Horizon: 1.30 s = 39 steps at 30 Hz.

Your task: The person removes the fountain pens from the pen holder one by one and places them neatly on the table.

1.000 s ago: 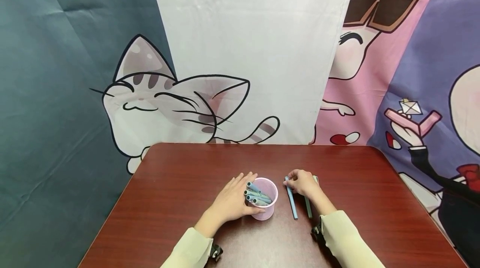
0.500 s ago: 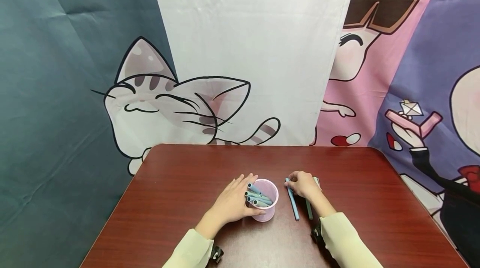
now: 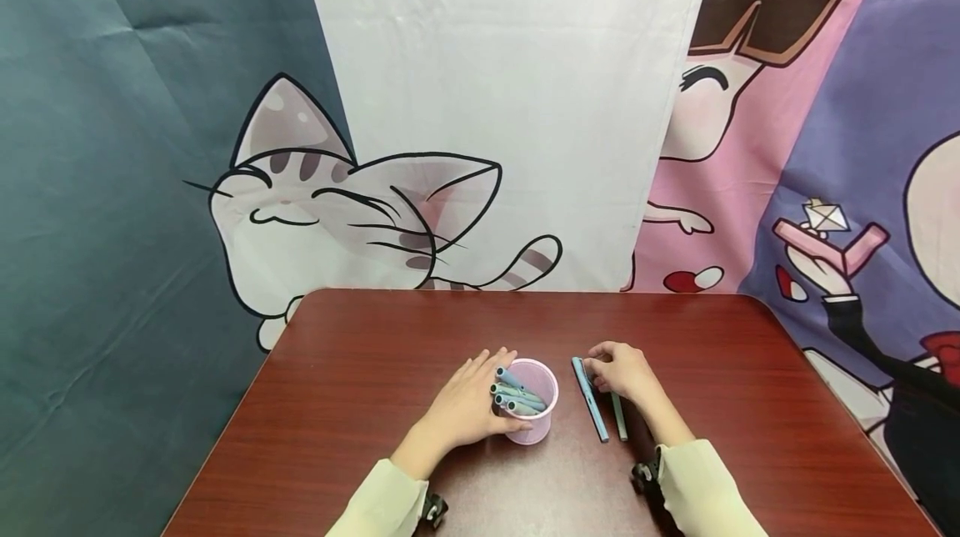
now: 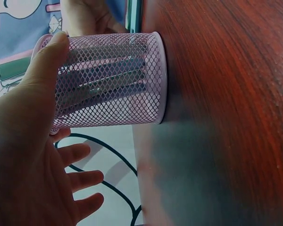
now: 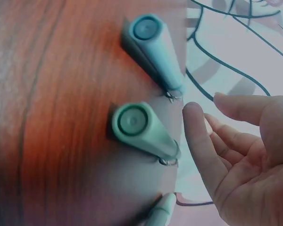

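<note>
A pink mesh pen cup (image 3: 532, 436) stands upright, with several blue and green markers (image 3: 517, 398) leaning in it. My left hand (image 3: 467, 405) holds it from the left. In the left wrist view the thumb (image 4: 56, 52) lies at the rim; the other fingers spread loosely on the opposite side. To the right, a blue marker (image 3: 590, 399) and a green marker (image 3: 618, 418) lie on the table. My right hand (image 3: 624, 370) hovers just right of the blue marker and over the green one's far end, thumb and index slightly apart with nothing between them.
Another green marker (image 5: 161, 212) lies at the lower edge of the right wrist view. The reddish-brown table (image 3: 375, 337) ends at its far edge against a printed cartoon cloth (image 3: 510, 103). Both wrists carry small black cameras (image 3: 435, 509).
My right hand has let go of the blue marker and moved slightly right. The blue marker's near end has shifted right, closer to the green one. My left hand and the cup stay put.
</note>
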Available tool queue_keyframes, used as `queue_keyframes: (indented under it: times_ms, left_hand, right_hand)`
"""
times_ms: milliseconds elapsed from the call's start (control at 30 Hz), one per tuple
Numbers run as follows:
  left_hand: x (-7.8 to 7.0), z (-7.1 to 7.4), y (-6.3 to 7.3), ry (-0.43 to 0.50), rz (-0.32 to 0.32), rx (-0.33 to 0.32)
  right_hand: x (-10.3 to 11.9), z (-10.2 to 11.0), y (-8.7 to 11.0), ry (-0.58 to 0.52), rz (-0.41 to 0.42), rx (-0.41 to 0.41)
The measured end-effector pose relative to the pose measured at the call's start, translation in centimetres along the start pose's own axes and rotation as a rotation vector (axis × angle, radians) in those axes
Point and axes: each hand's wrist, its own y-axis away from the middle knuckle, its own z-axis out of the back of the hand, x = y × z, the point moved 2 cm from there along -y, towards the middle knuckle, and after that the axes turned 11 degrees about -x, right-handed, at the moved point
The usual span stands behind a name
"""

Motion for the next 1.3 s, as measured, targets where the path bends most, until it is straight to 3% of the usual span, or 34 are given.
queue_keyframes:
  times_ms: [100,800,1300]
  left_hand:
    - [0.0,0.0,0.0,0.006,-0.001,0.001]
    - [0.0,0.0,0.0,0.011,-0.010,-0.006]
    - [0.1,-0.1,-0.1,0.009,-0.008,0.011]
  right_hand:
    - [0.2,0.5,0.4,-0.017,-0.023,0.001]
    - [0.5,0.2,2.8,0.156,0.056,0.086]
    - [3.9,1.3,4.0,0.128,0.199,-0.002]
